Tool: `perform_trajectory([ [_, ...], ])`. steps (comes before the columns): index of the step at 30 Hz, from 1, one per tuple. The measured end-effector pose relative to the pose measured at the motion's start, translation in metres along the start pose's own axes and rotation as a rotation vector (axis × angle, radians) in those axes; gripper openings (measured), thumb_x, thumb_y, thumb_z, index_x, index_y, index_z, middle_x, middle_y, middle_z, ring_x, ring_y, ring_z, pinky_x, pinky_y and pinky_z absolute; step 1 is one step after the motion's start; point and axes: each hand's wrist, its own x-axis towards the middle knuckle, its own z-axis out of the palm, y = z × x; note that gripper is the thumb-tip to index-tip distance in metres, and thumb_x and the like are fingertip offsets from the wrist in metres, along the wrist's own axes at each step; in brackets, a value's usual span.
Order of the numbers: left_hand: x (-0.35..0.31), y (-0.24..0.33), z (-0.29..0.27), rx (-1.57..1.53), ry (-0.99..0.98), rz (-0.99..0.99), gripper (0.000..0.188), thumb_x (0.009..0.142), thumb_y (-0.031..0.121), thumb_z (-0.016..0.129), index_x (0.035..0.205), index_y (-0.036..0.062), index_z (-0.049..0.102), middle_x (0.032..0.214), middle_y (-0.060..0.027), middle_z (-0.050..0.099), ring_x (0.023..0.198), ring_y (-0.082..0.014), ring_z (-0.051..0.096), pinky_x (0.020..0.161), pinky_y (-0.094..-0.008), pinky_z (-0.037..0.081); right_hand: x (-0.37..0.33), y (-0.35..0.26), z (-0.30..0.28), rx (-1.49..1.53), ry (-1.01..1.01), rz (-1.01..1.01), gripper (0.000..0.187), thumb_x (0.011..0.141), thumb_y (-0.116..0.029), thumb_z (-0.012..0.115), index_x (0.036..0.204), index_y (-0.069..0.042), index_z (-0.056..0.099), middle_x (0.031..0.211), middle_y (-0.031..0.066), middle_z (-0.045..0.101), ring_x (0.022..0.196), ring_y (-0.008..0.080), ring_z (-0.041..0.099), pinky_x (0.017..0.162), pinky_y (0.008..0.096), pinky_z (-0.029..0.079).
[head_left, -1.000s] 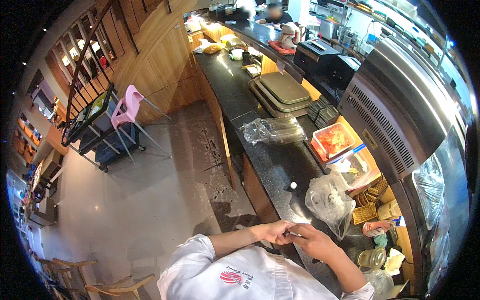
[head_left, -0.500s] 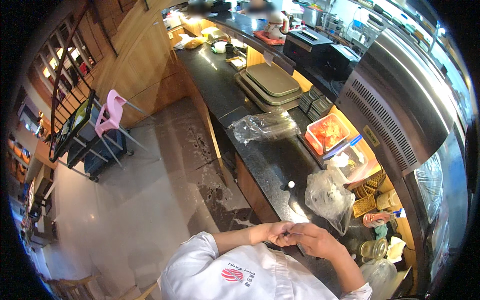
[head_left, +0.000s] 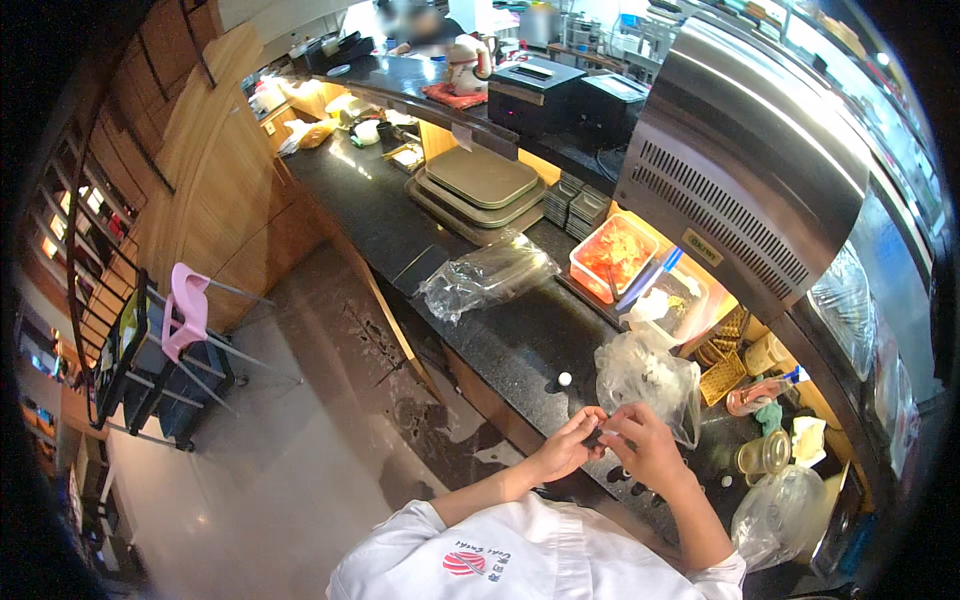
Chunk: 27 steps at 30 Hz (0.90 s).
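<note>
Over the front edge of the dark counter (head_left: 480, 345), my two hands meet with their fingertips together. My left hand (head_left: 565, 450) is curled, thumb and fingers closed at the tips. Against it my right hand (head_left: 648, 448) pinches from the other side. Something small and dark seems to sit between them, too hidden to name. Several small dark pieces (head_left: 622, 482) lie on the counter just under my right hand. A small round white piece (head_left: 565, 379) stands beyond my left hand. Right of it rests a clear plastic bag with white contents (head_left: 650, 385).
A tub of orange-red food (head_left: 612, 255) stands near a tub with a blue-handled utensil (head_left: 668, 300). Stacked brown trays (head_left: 480, 180) and a clear plastic wrap (head_left: 485, 278) lie farther off. A steel hood (head_left: 750, 150) overhangs the right; a glass jar (head_left: 765, 455) stands below it.
My hands have risen and moved slightly farther over the counter, with fingers now less overlapped. Dark pieces beneath them have come into sight. The whole view has shifted and turned.
</note>
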Motion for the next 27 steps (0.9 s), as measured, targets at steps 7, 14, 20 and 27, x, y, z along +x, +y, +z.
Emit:
perform_trajectory([
  [7, 0.003, 0.006, 0.011, 0.001, 0.077, 0.116, 0.031, 0.106, 0.022, 0.060, 0.132, 0.0128, 0.046, 0.131, -0.0029, 0.054, 0.122, -0.0166, 0.053, 0.102, -0.0374, 0.045, 0.012, -0.007, -0.018, -0.092, -0.083, 0.020, 0.025, 0.089, -0.014, 0.075, 0.114, -0.009, 0.074, 0.098, 0.0157, 0.067, 0.089, 0.0366, 0.068, 0.077, 0.0446, 0.056],
  [14, 0.000, 0.017, 0.022, -0.014, 0.026, 0.311, 0.042, 0.095, -0.004, 0.066, 0.131, 0.0089, 0.048, 0.137, -0.0102, 0.054, 0.127, -0.0183, 0.051, 0.112, -0.0347, 0.042, 0.010, -0.002, -0.011, -0.063, -0.034, 0.048, 0.032, 0.092, -0.020, 0.075, 0.119, -0.005, 0.066, 0.085, 0.0134, 0.062, 0.073, 0.0310, 0.066, 0.066, 0.0416, 0.053],
  [20, -0.006, 0.025, 0.016, 0.100, 0.017, 0.108, 0.046, 0.095, 0.000, 0.070, 0.136, 0.0031, 0.051, 0.136, -0.0116, 0.058, 0.123, -0.0171, 0.057, 0.105, -0.0330, 0.047, 0.009, -0.002, -0.016, -0.080, -0.093, -0.012, 0.028, 0.092, -0.018, 0.075, 0.117, -0.007, 0.067, 0.095, 0.0113, 0.063, 0.083, 0.0313, 0.068, 0.072, 0.0397, 0.056],
  [27, -0.016, 0.028, -0.001, 0.166, -0.037, -0.041, 0.050, 0.101, 0.016, 0.068, 0.145, -0.0012, 0.051, 0.130, -0.0096, 0.063, 0.111, -0.0138, 0.064, 0.093, -0.0302, 0.054, 0.009, 0.010, -0.019, -0.127, -0.177, -0.159, 0.026, 0.092, -0.016, 0.074, 0.116, -0.007, 0.068, 0.102, 0.0111, 0.065, 0.087, 0.0333, 0.068, 0.075, 0.0419, 0.056],
])
